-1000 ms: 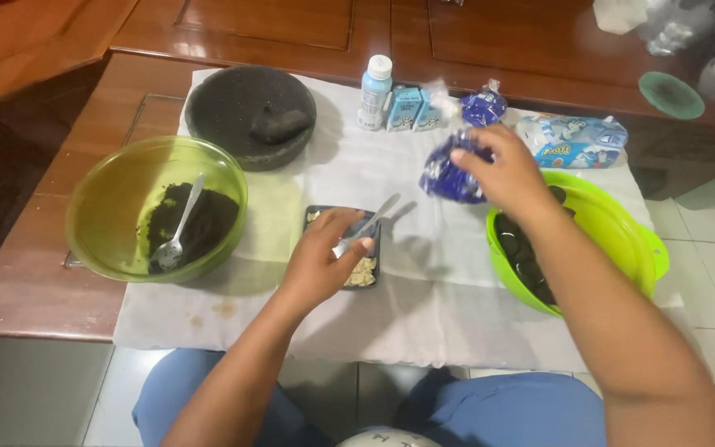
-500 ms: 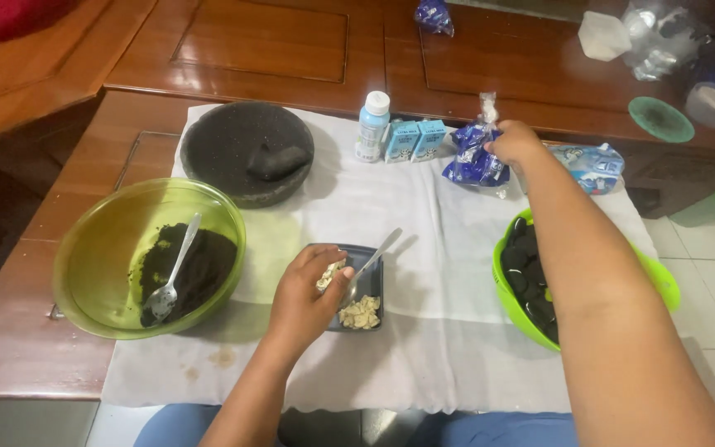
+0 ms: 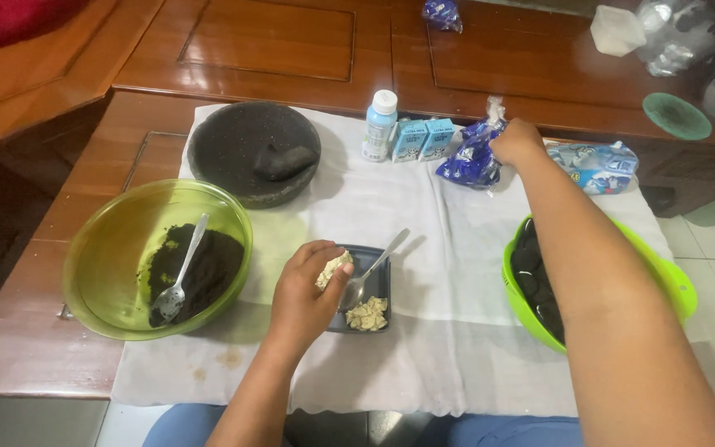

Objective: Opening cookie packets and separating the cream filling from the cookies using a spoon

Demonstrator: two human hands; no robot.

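Bright, even overhead light, soft shadows, slight wide-angle edge distortion.

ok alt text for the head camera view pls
Over a white cloth, the left hand holds a pale lump above a small dark tray with a spoon, while the right hand grips a blue wrapper. A green bowl of dark crumbs sits left.
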